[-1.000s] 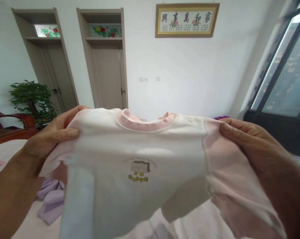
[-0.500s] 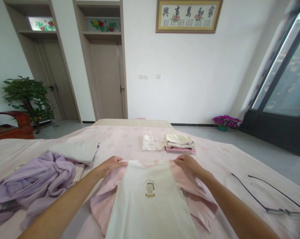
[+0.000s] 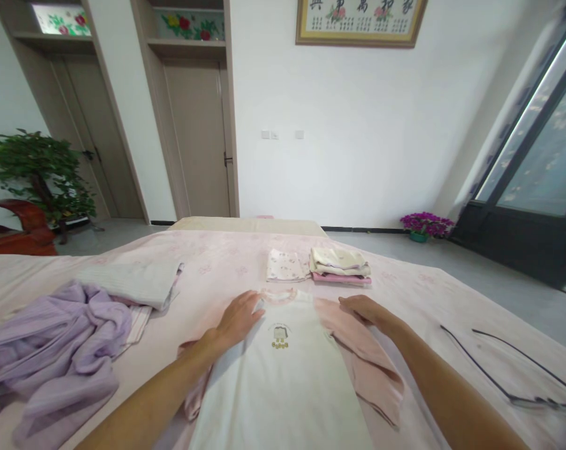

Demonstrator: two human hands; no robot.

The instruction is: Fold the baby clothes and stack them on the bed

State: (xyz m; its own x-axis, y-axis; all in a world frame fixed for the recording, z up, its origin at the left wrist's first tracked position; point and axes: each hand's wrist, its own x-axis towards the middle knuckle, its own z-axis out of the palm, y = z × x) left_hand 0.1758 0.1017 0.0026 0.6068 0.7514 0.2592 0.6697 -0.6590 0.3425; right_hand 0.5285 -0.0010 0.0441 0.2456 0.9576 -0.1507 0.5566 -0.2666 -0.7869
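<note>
A cream long-sleeved children's shirt [image 3: 283,381] with pink sleeves and a small printed figure lies spread in front of me, its collar away from me. My left hand [image 3: 239,320] rests over the shirt's left shoulder beside the collar, fingers stretched and thumb apart. It covers part of the left sleeve. My right hand [image 3: 364,310] is at the upper edge of the right pink sleeve [image 3: 367,362], fingers extended and touching it. Beyond the collar are a folded patterned garment [image 3: 286,267] and a stack of folded clothes [image 3: 339,265].
Crumpled lilac clothing [image 3: 71,344] and a pale ribbed garment [image 3: 137,281] lie on the left of the pink bedspread [image 3: 217,259]. Eyeglasses [image 3: 521,397] lie at the right with their temples spread. Purple flowers [image 3: 426,224] stand on the floor beyond.
My left hand has moved inward from the shoulder edge to the collar and loosened its pinch. My right hand has released the right shoulder. The shirt has shifted slightly left.
</note>
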